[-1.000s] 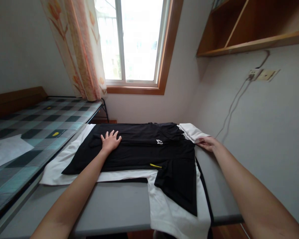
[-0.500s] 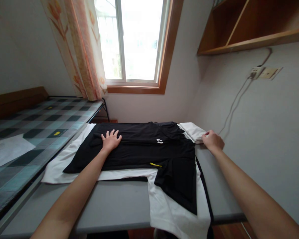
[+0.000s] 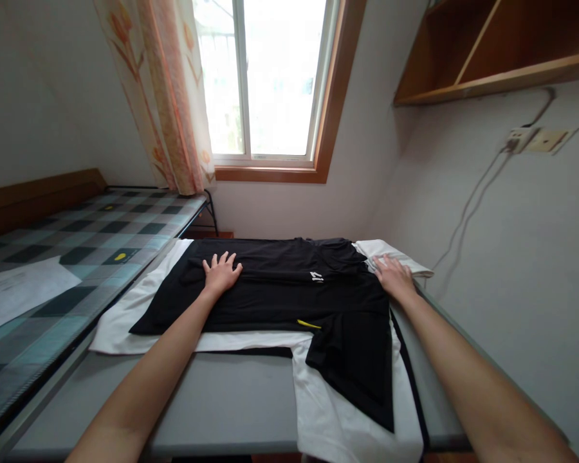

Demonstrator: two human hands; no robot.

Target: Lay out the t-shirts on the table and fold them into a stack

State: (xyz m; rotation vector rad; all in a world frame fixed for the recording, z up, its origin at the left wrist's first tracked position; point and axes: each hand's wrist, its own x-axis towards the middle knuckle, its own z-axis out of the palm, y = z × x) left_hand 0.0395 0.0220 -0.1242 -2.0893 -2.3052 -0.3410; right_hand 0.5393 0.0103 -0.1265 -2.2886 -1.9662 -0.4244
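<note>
Head view: my left hand (image 3: 222, 274) spread flat on black shirt (image 3: 270, 292), my eleven o'clock; right hand (image 3: 395, 279), fingers slightly parted, on white fabric (image 3: 390, 249), one o'clock.

My left hand (image 3: 222, 276) is covering part of the black shirt (image 3: 270, 299), which is hiding most of the white shirt (image 3: 328, 408); the view's edge is cutting off the shelf (image 3: 521, 73).
</note>
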